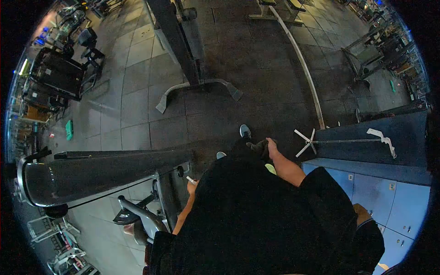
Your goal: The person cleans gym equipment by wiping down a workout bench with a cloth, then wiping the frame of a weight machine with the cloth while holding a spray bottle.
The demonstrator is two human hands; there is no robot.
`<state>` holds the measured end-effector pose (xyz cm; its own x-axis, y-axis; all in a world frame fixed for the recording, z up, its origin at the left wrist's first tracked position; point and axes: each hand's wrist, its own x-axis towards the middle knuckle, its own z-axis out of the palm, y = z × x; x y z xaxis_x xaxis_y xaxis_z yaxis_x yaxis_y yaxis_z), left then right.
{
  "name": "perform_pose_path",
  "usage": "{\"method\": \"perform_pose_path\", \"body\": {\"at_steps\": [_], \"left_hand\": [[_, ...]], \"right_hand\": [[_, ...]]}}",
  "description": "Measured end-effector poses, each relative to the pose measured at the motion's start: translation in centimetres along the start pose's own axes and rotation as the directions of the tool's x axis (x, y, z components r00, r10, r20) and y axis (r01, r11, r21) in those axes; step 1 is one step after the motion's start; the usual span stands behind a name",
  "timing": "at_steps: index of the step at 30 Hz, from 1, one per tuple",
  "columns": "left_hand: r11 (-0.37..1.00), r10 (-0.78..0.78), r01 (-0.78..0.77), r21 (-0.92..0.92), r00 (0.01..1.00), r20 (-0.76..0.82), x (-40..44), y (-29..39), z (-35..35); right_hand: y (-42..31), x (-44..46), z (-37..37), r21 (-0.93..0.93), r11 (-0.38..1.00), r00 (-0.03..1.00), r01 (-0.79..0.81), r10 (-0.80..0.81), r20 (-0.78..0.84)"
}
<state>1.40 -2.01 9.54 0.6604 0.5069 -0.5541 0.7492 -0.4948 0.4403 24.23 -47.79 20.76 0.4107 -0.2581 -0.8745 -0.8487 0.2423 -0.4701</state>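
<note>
Gym floor point(270, 96) spreads below the head camera I watch remotely. The left hand point(192, 187) is closed on a small white stick point(189, 178), beside a weight machine point(105, 176). Well apart from it, the right hand point(272, 148) grips a dark bundle point(260, 149), perhaps cloth, near a shoe point(245, 132). Blue lockers point(376, 190) stand to the right. Both things are picked up, neither set down; I cannot tell what else is done or left.
</note>
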Motion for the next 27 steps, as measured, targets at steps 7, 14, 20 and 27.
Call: {"method": "perform_pose_path", "body": {"at_steps": [7, 14, 20, 27], "left_hand": [[0.998, 0.024, -0.026, -0.052, 0.999, -0.024, 3.1, -4.1, 3.4], [0.989, -0.147, 0.146, 0.030, 0.989, 0.021, -0.4, 2.4, -1.1], [0.993, -0.091, 0.093, -0.076, 0.996, 0.021, 1.0, -2.3, 2.1], [0.996, -0.087, 0.088, -0.006, 0.990, 0.110, 2.5, -3.5, 3.2]], "right_hand": [[5.2, 12.2, -2.5, 0.053, 0.997, 0.990, -0.051, 0.044, 0.131], [2.9, 8.3, -2.1, 0.076, 0.993, 0.992, -0.092, 0.085, 0.093], [2.6, 5.4, -1.5, -0.019, 0.999, 0.998, 0.049, -0.049, 0.045], [-0.9, -2.8, 0.2, 0.042, 0.999, 1.000, -0.010, 0.009, 0.020]]}}
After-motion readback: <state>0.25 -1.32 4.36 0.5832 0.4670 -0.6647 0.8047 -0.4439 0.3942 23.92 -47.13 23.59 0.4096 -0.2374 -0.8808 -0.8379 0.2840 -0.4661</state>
